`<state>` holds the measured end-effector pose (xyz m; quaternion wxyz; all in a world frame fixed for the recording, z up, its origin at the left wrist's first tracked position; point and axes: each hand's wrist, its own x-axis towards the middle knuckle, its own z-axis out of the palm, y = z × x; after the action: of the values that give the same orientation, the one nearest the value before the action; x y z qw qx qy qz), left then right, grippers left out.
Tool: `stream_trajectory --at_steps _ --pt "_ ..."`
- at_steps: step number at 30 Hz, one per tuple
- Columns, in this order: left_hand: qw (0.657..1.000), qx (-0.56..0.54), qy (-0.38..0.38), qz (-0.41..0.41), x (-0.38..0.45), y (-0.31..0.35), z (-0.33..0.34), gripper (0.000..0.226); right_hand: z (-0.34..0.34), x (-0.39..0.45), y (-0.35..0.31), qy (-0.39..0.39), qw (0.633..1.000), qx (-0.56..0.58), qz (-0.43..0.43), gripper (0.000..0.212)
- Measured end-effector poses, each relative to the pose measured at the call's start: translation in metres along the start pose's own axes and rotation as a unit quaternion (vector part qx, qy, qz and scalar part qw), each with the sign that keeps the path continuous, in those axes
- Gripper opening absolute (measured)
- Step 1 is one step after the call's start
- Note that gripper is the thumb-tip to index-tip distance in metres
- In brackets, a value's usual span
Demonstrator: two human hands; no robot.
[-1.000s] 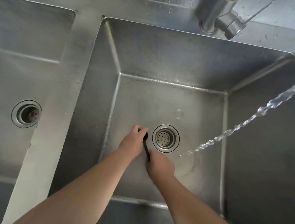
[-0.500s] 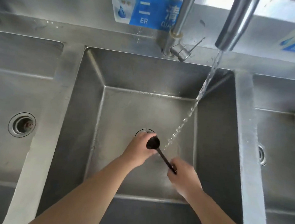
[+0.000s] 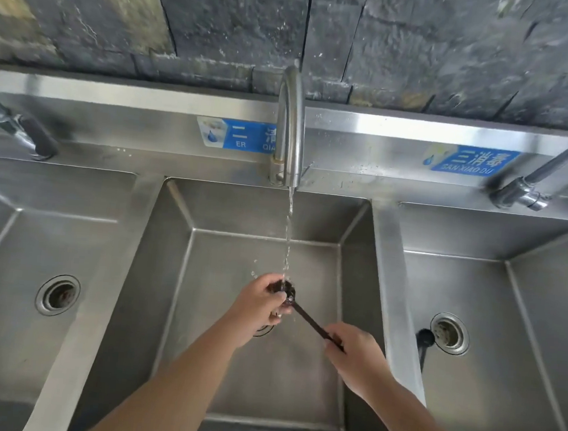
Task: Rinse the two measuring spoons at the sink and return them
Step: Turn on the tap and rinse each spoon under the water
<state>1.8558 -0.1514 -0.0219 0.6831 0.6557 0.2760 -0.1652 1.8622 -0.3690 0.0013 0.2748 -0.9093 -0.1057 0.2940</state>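
A black measuring spoon (image 3: 304, 317) is held over the middle sink basin (image 3: 269, 214). My right hand (image 3: 356, 359) grips the end of its handle. My left hand (image 3: 261, 304) is closed around its bowl, which sits under the stream of water (image 3: 287, 236) falling from the middle faucet (image 3: 290, 123). A second black measuring spoon (image 3: 423, 344) lies in the right basin (image 3: 501, 389), beside that basin's drain (image 3: 450, 333).
Three steel basins stand side by side; the left basin (image 3: 8, 328) has a drain (image 3: 58, 294). A faucet (image 3: 18, 130) sits at the left rear and another faucet (image 3: 536, 182) at the right rear. Blue labels and a dark stone wall lie behind.
The view has tilted up, showing the wall and all three basins. The spoon's bowl has moved under the water stream, with both hands still on it.
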Motion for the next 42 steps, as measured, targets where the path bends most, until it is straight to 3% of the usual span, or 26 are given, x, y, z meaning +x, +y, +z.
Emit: stream_trajectory --at_steps 4,7,10,14,21,26,31,42 --pt "0.999 -0.016 0.047 -0.016 -0.002 0.010 0.010 0.031 -0.011 -0.013 -0.007 0.017 0.999 0.044 0.005 0.023" --pt "0.997 0.016 0.076 0.000 0.000 0.015 0.017 0.011 -0.018 -0.022 -0.006 0.019 0.993 0.110 0.038 0.027" --pt "0.998 -0.020 0.060 -0.001 0.000 0.021 0.022 0.009 -0.023 -0.028 0.001 0.011 0.974 0.213 0.071 0.021" --pt "0.990 -0.134 0.035 -0.037 -0.006 0.033 0.021 0.028 -0.028 -0.030 0.016 0.044 0.877 0.468 0.104 0.024" --pt "0.984 -0.179 -0.025 0.003 -0.024 0.052 0.015 0.051 -0.041 -0.036 0.005 0.089 0.774 0.620 0.086 0.016" --pt "0.981 -0.189 -0.015 0.042 -0.034 0.063 0.003 0.053 -0.045 -0.037 -0.018 0.105 0.760 0.640 0.048 0.014" --pt "0.980 -0.187 0.020 0.071 -0.046 0.074 -0.025 0.059 -0.039 -0.020 -0.045 0.117 0.734 0.665 0.070 0.010" --pt "0.970 -0.187 0.109 0.111 -0.057 0.091 -0.084 0.058 -0.024 0.035 -0.093 0.068 0.717 0.691 0.057 0.017"
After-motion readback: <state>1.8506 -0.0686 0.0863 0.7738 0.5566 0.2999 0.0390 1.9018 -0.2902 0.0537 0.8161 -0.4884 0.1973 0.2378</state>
